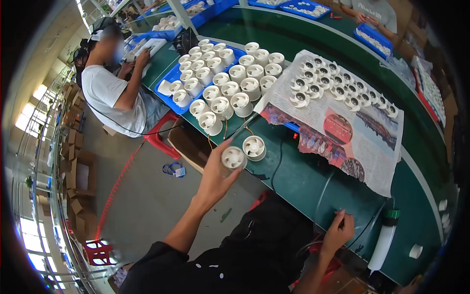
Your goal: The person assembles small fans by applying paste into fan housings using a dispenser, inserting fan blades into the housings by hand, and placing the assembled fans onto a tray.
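My left hand (pixel 218 171) is closed around a white round fan unit (pixel 234 158), held over the bench's near edge with its blades facing up. Right beside it, another white fan unit (pixel 254 148) stands upright on the green bench. My right hand (pixel 339 230) is curled near the bench edge at the right, thumb and fingers drawn together. What it holds, if anything, I cannot make out. A clear thin tube (pixel 320 196) runs close to that hand. To its right lies a white syringe-like cartridge (pixel 383 240) with a green cap.
Several white fan units (pixel 230 89) stand in rows, some on a blue tray (pixel 168 80). Loose white impellers (pixel 338 92) sit on newspaper (pixel 377 166). A co-worker (pixel 110 88) sits at the left; another person (pixel 374 17) works across the bench. Cables cross the bench edge.
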The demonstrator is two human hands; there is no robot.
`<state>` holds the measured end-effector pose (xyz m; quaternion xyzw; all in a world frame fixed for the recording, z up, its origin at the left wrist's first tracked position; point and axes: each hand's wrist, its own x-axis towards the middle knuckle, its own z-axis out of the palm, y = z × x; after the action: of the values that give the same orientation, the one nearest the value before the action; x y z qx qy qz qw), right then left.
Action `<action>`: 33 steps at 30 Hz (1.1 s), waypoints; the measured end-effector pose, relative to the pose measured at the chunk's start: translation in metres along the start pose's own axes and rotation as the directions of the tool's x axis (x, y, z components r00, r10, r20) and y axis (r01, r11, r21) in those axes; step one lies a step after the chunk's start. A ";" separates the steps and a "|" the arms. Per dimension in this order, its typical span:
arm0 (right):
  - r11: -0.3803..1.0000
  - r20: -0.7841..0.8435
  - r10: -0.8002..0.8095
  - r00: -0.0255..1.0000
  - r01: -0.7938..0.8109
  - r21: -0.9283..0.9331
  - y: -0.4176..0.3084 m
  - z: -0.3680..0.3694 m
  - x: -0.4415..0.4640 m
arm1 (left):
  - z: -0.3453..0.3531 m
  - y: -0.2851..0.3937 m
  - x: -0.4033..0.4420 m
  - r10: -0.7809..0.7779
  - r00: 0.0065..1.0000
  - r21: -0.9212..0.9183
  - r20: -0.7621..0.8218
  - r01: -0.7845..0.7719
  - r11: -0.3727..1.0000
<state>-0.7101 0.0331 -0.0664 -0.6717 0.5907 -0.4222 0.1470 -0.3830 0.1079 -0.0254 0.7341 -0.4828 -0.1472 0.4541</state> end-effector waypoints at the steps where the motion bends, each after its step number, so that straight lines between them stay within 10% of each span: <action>1: 1.000 0.010 0.007 1.000 -0.007 0.001 0.000 -0.001 -0.001 | 0.001 0.005 0.006 0.033 0.999 0.097 0.036 -0.036 0.995; 9: 0.993 0.074 -0.099 0.992 0.102 -0.050 0.007 -0.002 -0.005 | 0.020 0.016 0.042 0.253 0.955 0.567 0.152 -0.294 0.770; 12: 0.993 0.061 -0.105 0.993 0.108 -0.055 -0.001 -0.002 -0.005 | 0.026 0.008 0.050 0.327 0.938 0.472 0.116 -0.342 0.812; 17: 0.991 0.040 -0.120 0.992 0.122 -0.062 0.007 0.001 -0.007 | -0.035 0.037 0.040 0.002 0.990 0.071 0.143 -0.012 0.997; 22: 0.974 0.009 -0.164 0.986 0.163 -0.159 0.009 0.006 -0.009 | -0.148 0.004 0.142 0.176 0.940 0.483 -0.291 -0.014 0.876; 25: 0.979 -0.003 -0.136 0.991 0.134 -0.155 0.010 0.005 -0.008 | -0.218 -0.043 0.235 0.478 0.871 0.752 -0.117 -0.236 0.615; 33: 0.970 -0.060 -0.165 0.984 0.151 -0.191 0.010 0.012 -0.010 | -0.230 -0.160 0.319 0.129 0.984 0.807 -0.122 0.022 0.590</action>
<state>-0.7070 0.0364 -0.0848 -0.7108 0.5774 -0.4007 0.0272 0.0156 -0.0206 0.0408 0.8545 -0.4793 0.1626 0.1167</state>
